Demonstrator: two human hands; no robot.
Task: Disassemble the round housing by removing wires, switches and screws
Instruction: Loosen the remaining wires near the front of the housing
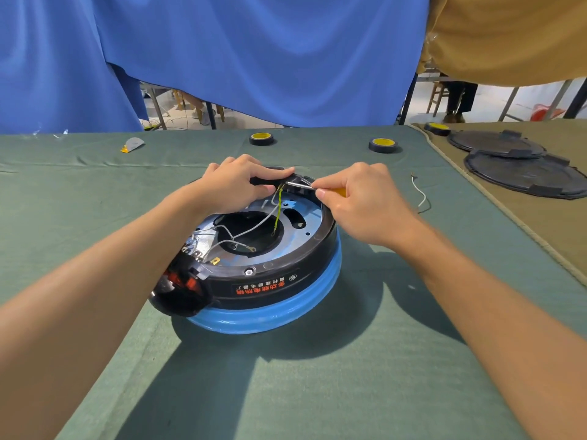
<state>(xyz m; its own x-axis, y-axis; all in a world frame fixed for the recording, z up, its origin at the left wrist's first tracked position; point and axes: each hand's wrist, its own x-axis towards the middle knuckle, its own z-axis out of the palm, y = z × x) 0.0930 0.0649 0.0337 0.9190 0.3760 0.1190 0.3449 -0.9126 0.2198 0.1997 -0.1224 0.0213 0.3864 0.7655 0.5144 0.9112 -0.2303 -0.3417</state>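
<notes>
The round housing [270,281], black on top with a blue lower band, lies upside down on the green cloth. Its open inside shows a metal plate, white wires [251,228] and a yellow-green wire [278,208]. A black switch block [181,290] with red parts juts from its near-left rim. My left hand [238,185] grips the far rim of the housing. My right hand [365,201] holds a screwdriver [300,185] with a yellow handle, its metal tip at the far rim where the yellow-green wire ends.
A loose white wire [421,193] lies right of the housing. Two rolls of tape [261,139] [382,145] sit at the far table edge, a third [437,128] on the tan cloth beside two black round covers [521,173]. Blue curtain hangs behind.
</notes>
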